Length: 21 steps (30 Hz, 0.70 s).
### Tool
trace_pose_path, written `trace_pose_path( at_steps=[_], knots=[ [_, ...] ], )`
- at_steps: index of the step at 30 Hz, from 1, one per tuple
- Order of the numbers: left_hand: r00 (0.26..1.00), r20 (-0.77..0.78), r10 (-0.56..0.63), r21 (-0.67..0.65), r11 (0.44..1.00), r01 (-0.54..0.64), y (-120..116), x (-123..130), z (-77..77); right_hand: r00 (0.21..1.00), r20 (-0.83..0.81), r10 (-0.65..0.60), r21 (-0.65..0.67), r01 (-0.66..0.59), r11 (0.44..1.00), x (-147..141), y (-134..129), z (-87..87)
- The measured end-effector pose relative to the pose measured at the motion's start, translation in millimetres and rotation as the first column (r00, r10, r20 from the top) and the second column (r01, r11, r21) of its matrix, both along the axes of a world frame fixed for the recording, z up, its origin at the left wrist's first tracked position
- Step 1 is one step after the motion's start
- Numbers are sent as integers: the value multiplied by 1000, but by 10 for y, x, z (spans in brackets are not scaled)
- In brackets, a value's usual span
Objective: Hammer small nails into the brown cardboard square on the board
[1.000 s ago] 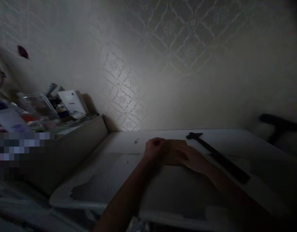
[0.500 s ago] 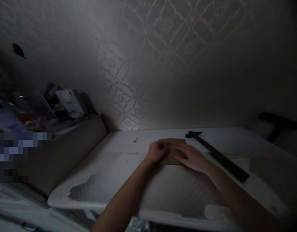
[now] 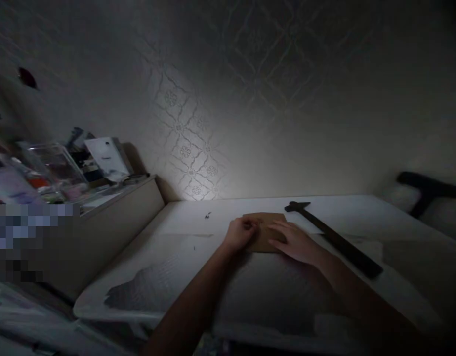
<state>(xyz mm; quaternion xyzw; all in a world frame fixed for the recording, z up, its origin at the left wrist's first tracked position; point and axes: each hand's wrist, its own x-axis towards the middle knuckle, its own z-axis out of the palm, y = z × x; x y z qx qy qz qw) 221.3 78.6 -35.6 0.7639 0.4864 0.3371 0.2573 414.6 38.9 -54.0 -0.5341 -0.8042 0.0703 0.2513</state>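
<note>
A square brown board (image 3: pixel 265 246), perhaps wood or cardboard, lies flat on the white tabletop under both hands. My left hand (image 3: pixel 241 232) rests on its left side, with thumb and fingers curled into a pinch; whatever is between them is too small and dark to make out. Across the right part of the board my right hand (image 3: pixel 296 242) lies flat, fingers stretched out and apart. To its right, a dark hammer (image 3: pixel 335 237) lies slantwise, its head toward the wall. A few tiny dark pieces (image 3: pixel 208 215) sit on the table left of my hands.
The white table (image 3: pixel 186 217) has a worn grey patch near its front left edge and stands against a patterned wall (image 3: pixel 287 138). On the left, a raised cabinet (image 3: pixel 112 237) carries a white box (image 3: pixel 106 157) and a clear container (image 3: pixel 55 163). A dark T-shaped object (image 3: pixel 422 190) is at far right.
The light has changed: the upper wall is darker, and the lower wall and cabinet clutter are brighter. Both hands, the board and the hammer look unmoved.
</note>
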Motion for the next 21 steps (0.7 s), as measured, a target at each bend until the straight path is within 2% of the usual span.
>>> trace_pose_path(
  at_steps=[6,11,16,19,21],
  knots=[
    [1000,-21,17,0,1000,-17,-5,-6,14,1000,16,-3,-3,3,1000,2,3,8],
    [1000,-28,-13,11,1000,13,8,-14,0,1000,14,1,-23,0,1000,3,-2,8],
    [995,-103,-3,17,1000,4,14,-12,-9,1000,-10,10,35,-9,999,8,22,-34],
    [988,-152,7,28,1000,-2,1,-11,5,998,2,-68,113,67,991,66,67,-14],
    [987,-157,-19,21,1000,23,-3,-13,11,982,18,-190,170,185,968,148,90,28]
  ],
)
